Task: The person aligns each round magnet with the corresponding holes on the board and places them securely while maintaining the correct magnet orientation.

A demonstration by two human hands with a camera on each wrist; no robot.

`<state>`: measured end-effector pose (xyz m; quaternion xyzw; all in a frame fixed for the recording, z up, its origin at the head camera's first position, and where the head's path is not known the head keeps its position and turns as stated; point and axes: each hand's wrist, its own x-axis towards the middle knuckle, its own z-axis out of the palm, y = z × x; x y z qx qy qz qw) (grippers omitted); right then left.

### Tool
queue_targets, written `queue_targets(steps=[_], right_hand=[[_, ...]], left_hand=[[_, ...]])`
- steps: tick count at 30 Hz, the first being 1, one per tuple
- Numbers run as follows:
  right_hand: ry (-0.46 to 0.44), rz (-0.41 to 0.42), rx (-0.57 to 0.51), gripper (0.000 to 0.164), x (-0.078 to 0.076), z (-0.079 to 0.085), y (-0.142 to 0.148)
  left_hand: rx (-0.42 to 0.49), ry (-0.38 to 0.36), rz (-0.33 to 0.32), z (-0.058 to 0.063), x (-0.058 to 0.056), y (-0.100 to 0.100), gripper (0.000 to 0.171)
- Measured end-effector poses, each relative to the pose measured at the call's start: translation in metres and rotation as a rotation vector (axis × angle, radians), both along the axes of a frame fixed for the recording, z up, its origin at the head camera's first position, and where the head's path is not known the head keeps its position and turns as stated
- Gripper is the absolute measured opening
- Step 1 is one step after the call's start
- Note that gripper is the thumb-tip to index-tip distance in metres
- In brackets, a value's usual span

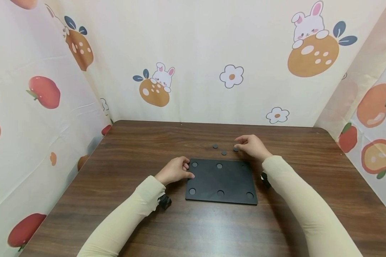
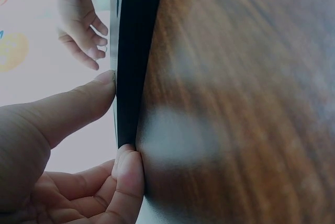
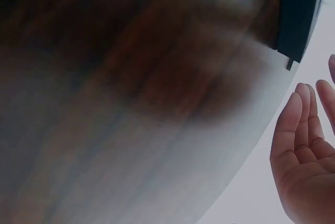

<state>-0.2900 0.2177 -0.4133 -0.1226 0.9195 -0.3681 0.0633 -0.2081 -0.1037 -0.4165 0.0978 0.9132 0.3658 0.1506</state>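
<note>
A flat black board (image 1: 222, 181) with several round recesses lies on the table. My left hand (image 1: 175, 170) holds the board's left edge: the thumb is on the top face, and curled fingertips (image 2: 130, 174) press against the side near the tabletop. Beyond the board, my right hand (image 1: 252, 147) is over a small dark disc (image 1: 236, 150), its thumb and fingers apart. The right wrist view shows that hand (image 3: 306, 166) with loosely bent fingers and nothing in them. Two more discs, a left one (image 1: 215, 146) and a nearer one (image 1: 223, 152), lie beside it. The board's far-right recess looks darker than the others.
The wood-grain table (image 1: 141, 150) reaches back to a printed curtain (image 1: 196, 43) with rabbits, fruit and flowers. More curtain hangs along both sides. A small black device (image 1: 164, 202) is strapped at the left wrist, another (image 1: 265, 180) at the right.
</note>
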Motion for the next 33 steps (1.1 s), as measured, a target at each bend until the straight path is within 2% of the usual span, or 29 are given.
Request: queue_targets(steps=[13,33], right_hand=[[-0.078,-0.002,0.042,0.028,-0.0031,-0.0012,0.0041],[-0.106,0.011,0.059,0.026,-0.0022,-0.0028,0.0026]], left_hand=[[-0.001,0.005,-0.011,0.0018,-0.0002,0.0000,0.065],[0.005,0.004,-0.008,0.0016,0.0012,-0.0010,0.064]])
